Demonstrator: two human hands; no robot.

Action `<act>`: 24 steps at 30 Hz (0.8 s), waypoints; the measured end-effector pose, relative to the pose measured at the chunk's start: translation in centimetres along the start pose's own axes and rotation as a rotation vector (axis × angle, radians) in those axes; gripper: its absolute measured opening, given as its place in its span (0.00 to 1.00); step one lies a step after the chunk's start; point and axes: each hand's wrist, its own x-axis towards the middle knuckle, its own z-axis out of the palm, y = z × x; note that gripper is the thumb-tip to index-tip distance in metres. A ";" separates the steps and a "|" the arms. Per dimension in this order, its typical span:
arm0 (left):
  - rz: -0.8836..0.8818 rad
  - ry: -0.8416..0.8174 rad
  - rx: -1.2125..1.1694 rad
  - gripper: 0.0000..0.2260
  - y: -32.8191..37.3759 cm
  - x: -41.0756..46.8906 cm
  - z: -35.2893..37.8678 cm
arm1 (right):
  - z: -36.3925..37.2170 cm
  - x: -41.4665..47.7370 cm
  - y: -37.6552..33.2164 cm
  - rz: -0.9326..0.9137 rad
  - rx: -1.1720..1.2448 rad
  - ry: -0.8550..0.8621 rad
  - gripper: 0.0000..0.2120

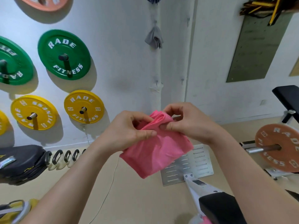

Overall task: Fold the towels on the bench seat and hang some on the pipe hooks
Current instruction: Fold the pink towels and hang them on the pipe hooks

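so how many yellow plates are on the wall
3. One yellow plate hangs left of the pink towel, a second yellow plate left of that, a third yellow plate cut by the left edge. More may lie out of frame.

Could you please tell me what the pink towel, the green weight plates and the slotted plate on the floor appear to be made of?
Pink towel: soft, thin matte cloth, perhaps microfibre; it bunches and drapes limply.
Green weight plates: probably rubber or urethane, smooth, slightly glossy, with white lettering.
Slotted plate: bare metal, likely steel or aluminium, given its silvery sheen.
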 end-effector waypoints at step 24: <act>0.073 0.154 -0.116 0.20 -15.1 37.4 -2.1 | -15.3 30.4 18.8 0.161 0.674 0.240 0.09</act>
